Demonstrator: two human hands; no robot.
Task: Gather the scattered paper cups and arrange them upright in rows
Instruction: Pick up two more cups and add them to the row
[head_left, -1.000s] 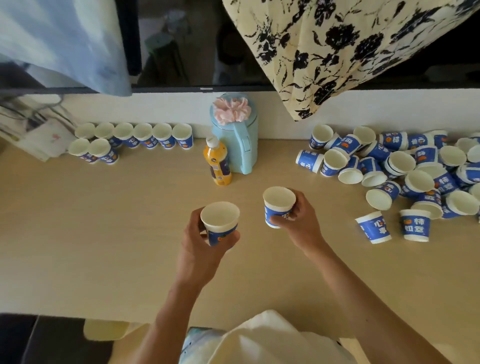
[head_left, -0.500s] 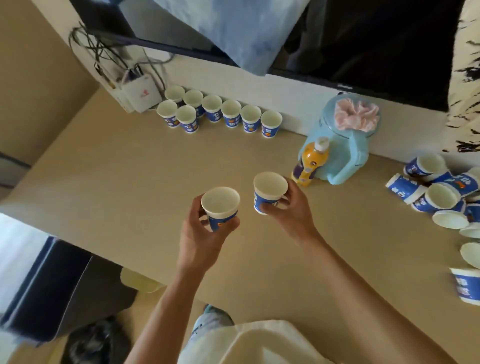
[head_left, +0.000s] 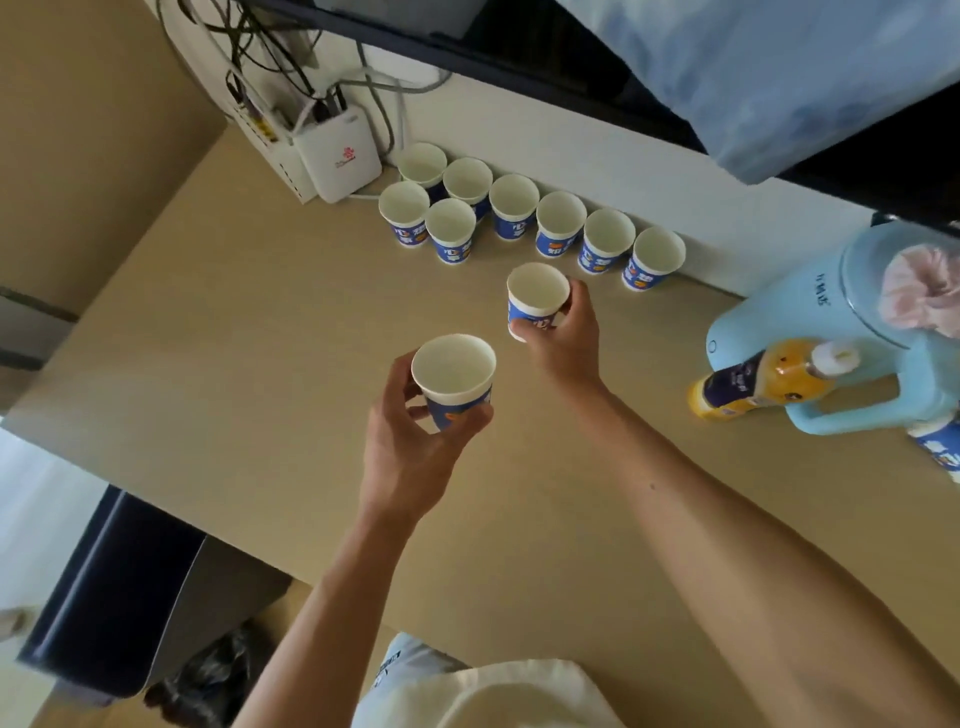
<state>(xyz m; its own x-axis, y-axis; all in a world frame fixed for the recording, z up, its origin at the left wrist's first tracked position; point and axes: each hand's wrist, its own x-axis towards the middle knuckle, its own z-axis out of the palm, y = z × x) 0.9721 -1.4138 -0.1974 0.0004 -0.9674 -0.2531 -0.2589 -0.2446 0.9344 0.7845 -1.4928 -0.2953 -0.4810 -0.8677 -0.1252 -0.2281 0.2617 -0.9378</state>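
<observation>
Fingers (head_left: 400, 387) of the left hand (head_left: 410, 462) are curled round one paper cup (head_left: 454, 374) at the centre of the frame, and those of the right hand (head_left: 563, 345) clamp a second cup (head_left: 537, 299) just above and to the right of it. Both cups are mouth-up, probably so each can be set straight down without turning. Beneath them the pale bench (head_left: 234, 374) runs from the left edge to the lower right. At the right edge stands a light-blue kettle (head_left: 831, 332) with a pink cloth on its lid. A white router box (head_left: 337, 156) leans against the wall at the upper left, under a tangle of cables. A yellow bottle (head_left: 753, 382) stands just in front of the kettle. Along the wall at upper centre, the arranged cups (head_left: 560, 223) stand upright: six in a back row, and two in front at its left end. The second cup hangs near the gap beside those two, seemingly bound for the next place in the front row. One loose cup (head_left: 940, 449) peeks in at the right edge, below the kettle.
</observation>
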